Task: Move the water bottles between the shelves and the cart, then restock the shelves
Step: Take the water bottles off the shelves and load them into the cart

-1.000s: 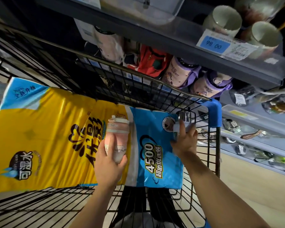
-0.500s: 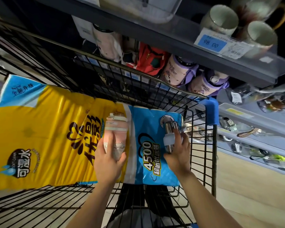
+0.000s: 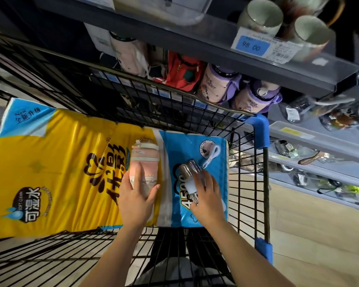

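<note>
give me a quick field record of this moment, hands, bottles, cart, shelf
left hand: holds the pink bottle, lying on the tissue pack
right hand: holds the clear bottle, also over the pack
cart: black wire, blue corner guards, pack inside
shelf: two purple bottles, a red one, price tag reading 98.00

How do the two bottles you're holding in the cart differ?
The pink bottle is wide and opaque with a cream lid; the clear bottle is slimmer, see-through, with a shiny cap and a white cord loop. The left hand grips the pink one over the pack's yellow part; the right hand grips the clear one over the blue part. Both lie on the tissue pack, caps pointing away.
</note>
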Action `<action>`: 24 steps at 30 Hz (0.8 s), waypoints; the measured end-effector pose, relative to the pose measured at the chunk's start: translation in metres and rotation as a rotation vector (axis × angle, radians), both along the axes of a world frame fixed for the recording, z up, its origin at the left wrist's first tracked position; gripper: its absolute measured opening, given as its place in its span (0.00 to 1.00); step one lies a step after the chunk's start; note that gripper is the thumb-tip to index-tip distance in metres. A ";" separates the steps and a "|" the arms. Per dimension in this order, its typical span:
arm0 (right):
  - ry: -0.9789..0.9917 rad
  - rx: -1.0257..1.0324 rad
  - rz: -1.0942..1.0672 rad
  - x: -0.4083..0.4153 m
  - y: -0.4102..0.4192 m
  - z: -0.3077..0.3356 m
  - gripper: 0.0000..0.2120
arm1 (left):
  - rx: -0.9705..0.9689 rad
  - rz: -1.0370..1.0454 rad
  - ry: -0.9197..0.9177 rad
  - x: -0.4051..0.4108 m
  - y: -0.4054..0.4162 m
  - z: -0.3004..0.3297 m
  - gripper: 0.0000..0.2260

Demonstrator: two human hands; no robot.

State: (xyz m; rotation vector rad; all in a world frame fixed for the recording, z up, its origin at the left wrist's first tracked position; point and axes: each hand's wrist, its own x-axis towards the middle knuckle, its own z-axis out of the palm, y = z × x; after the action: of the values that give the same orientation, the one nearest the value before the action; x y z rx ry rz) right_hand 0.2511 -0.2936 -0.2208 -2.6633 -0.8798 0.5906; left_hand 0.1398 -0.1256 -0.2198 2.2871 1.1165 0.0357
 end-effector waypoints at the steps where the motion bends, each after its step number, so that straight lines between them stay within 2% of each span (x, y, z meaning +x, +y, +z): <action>1: -0.018 -0.055 0.014 0.001 0.000 0.001 0.51 | 0.001 0.001 0.001 0.000 0.000 0.000 0.38; 6: -0.073 -0.320 0.020 -0.001 -0.002 0.003 0.53 | -0.017 -0.017 -0.013 0.010 0.004 0.005 0.46; 10: -0.076 -0.320 -0.049 0.001 -0.003 0.000 0.51 | -0.036 -0.031 -0.067 0.022 0.006 0.010 0.51; 14: 0.129 -0.294 -0.120 0.017 -0.008 0.011 0.45 | -0.124 0.003 -0.092 0.021 0.009 0.010 0.48; 18: 0.133 -0.106 -0.170 0.007 -0.018 0.035 0.45 | -0.190 0.027 -0.171 0.014 0.010 0.013 0.48; 22: 0.069 0.176 -0.165 -0.007 -0.027 0.075 0.47 | -0.245 0.042 -0.368 0.009 -0.006 0.029 0.50; 24: 0.061 0.324 -0.175 -0.010 -0.034 0.100 0.46 | -0.209 0.033 -0.465 0.012 -0.017 0.047 0.49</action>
State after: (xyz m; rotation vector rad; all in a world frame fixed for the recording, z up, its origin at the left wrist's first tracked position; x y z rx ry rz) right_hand 0.2407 -0.3279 -0.1206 -2.3840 -0.6532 0.4429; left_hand 0.1515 -0.1429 -0.1731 1.9383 0.8673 0.4217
